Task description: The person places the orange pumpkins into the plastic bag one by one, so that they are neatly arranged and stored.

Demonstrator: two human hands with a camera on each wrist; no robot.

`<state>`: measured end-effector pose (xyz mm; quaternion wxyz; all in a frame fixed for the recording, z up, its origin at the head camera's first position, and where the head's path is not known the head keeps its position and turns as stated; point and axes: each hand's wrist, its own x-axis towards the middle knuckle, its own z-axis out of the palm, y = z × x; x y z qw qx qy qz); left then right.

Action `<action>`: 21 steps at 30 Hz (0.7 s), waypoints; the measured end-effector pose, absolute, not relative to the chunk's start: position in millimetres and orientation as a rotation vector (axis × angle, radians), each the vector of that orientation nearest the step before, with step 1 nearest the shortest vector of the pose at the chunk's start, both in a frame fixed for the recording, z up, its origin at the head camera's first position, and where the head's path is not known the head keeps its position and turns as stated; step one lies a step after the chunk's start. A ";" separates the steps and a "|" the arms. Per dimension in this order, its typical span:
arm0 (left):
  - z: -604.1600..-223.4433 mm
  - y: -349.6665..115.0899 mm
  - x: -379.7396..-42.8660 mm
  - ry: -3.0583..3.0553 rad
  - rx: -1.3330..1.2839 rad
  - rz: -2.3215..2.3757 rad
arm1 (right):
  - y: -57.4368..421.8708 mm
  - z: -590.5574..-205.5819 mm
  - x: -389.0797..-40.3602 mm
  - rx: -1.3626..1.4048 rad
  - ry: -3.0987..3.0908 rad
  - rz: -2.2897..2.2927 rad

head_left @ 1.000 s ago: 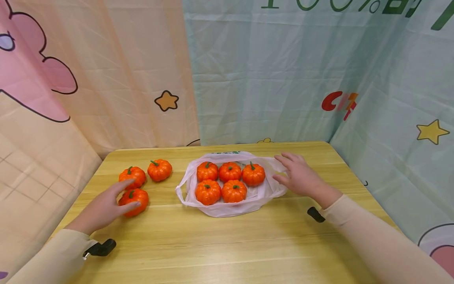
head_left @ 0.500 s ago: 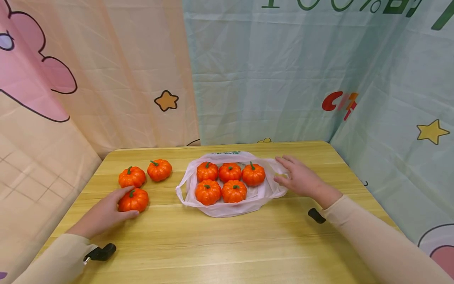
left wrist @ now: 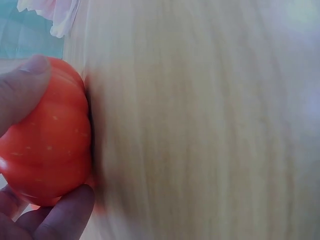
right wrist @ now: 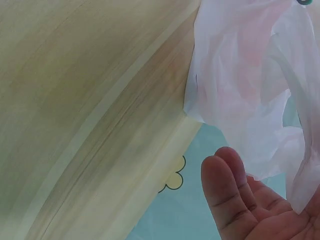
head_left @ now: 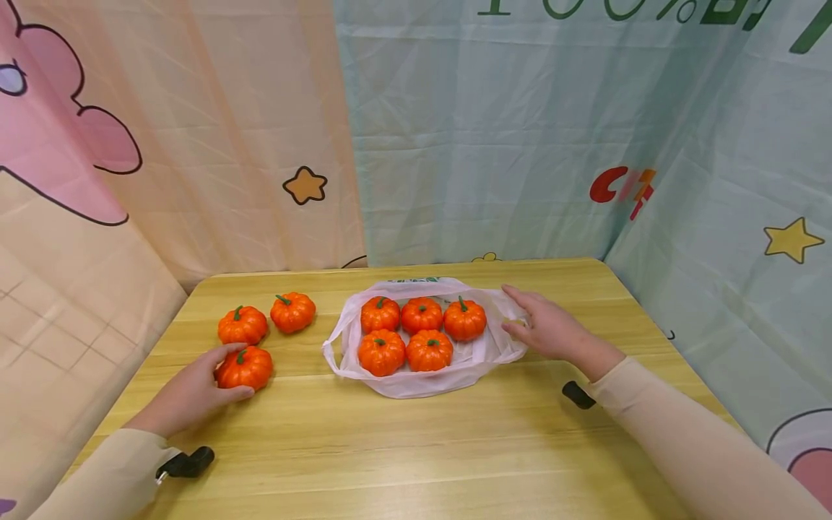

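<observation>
My left hand (head_left: 185, 397) grips a small glossy orange pumpkin (head_left: 250, 370) with a green stem, the nearest of three at the table's left. In the left wrist view, thumb and fingers lie on opposite sides of this pumpkin (left wrist: 55, 135), which sits low against the tabletop. A thin white plastic bag (head_left: 416, 390) lies spread at the middle, with several similar pumpkins (head_left: 429, 352) in two rows inside. At its right end is my right hand (head_left: 555, 325), fingers extended and thumb apart. In the right wrist view, part of the bag (right wrist: 300, 180) hangs against that hand's palm.
Two more pumpkins, one left (head_left: 243, 325) and one farther back (head_left: 292, 312), stand behind the gripped one. The wooden table (head_left: 403, 455) ends at printed fabric curtains (head_left: 455, 144) behind and at both sides.
My left hand has come down and closed its thumb and fingers around the near pumpkin. The right hand has barely moved at the bag's edge.
</observation>
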<state>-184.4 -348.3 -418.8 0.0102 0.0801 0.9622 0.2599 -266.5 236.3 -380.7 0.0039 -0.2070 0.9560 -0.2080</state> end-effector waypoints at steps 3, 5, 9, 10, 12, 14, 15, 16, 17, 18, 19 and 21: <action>-419.3 -348.6 -184.5 2.996 0.251 0.831 | 236.1 -381.5 -266.6 -0.655 3.000 -0.643; -419.6 -348.6 -184.3 2.991 0.248 0.841 | 235.8 -381.7 -266.3 -0.657 3.004 -0.638; -420.5 -349.8 -185.1 2.991 0.243 0.839 | 236.5 -382.9 -266.1 -0.657 3.008 -0.638; -420.5 -350.0 -185.3 2.991 0.244 0.838 | 236.7 -383.2 -266.0 -0.656 3.009 -0.639; -420.4 -350.0 -185.6 2.991 0.247 0.839 | 237.0 -383.7 -265.9 -0.652 3.008 -0.644; -420.1 -349.3 -185.6 2.989 0.249 0.843 | 237.1 -383.9 -265.6 -0.648 3.002 -0.655; -419.9 -349.2 -185.5 2.987 0.248 0.844 | 237.1 -383.9 -265.5 -0.645 2.998 -0.664; -419.6 -349.0 -185.3 2.985 0.246 0.845 | 237.0 -383.9 -265.5 -0.642 2.992 -0.676; -419.4 -348.7 -185.1 2.984 0.244 0.847 | 236.9 -384.0 -265.6 -0.638 2.986 -0.688; -419.3 -348.6 -185.0 2.984 0.243 0.847 | 237.0 -383.9 -265.6 -0.634 2.980 -0.700; -419.2 -348.5 -184.9 2.984 0.241 0.846 | 236.9 -383.8 -265.6 -0.628 2.973 -0.714; -419.0 -348.4 -184.8 2.986 0.240 0.842 | 236.5 -383.4 -265.4 -0.619 2.965 -0.738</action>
